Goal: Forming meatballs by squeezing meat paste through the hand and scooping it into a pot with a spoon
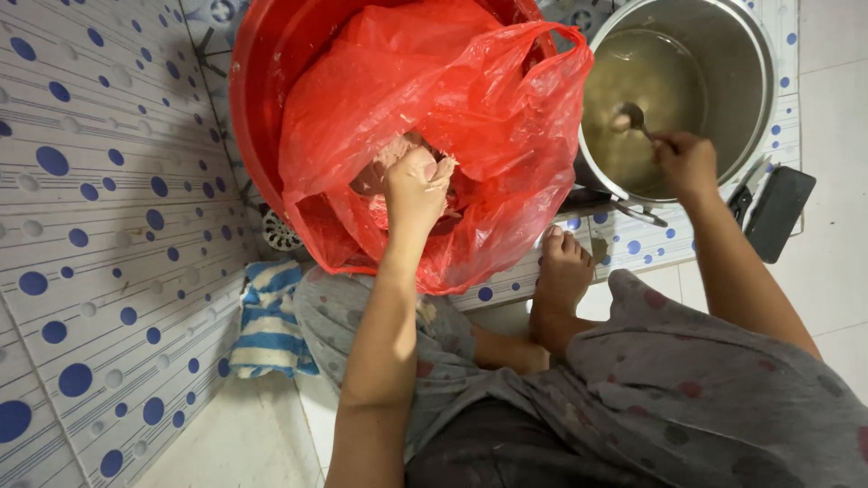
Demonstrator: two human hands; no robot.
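The left hand [414, 185] was closed around a lump of pinkish minced paste [395, 155], fingers curled in a squeezing fist so that a small bulge of the paste showed at the top of the fist. It was held inside the mouth of a red plastic bag [470, 108], which lined a red basin [258, 81] tipped toward the person, seemingly so the paste stayed within easy reach. The rest of the paste lay in the bag just beneath and around the fist.

The right hand [684, 163] was clamped on the handle of a metal spoon [633, 116], whose bowl hung over the cloudy liquid in a large steel pot [755, 63]. The two hands were well apart, one over each vessel. The pot stood just beside the basin, touching or nearly touching the bag's edge, which kept the way from paste to liquid short.

The person squatted on a pale tiled floor [244, 443], a bare foot [562, 271] planted near the pot, with a grey dotted garment [705, 389] over the knees. A blue-and-white striped cloth [268, 321] lay beside the basin against a wall of white tiles with blue dots [99, 253]. A dark flat object [779, 210] rested beyond the pot on the right; what it was could not be told.
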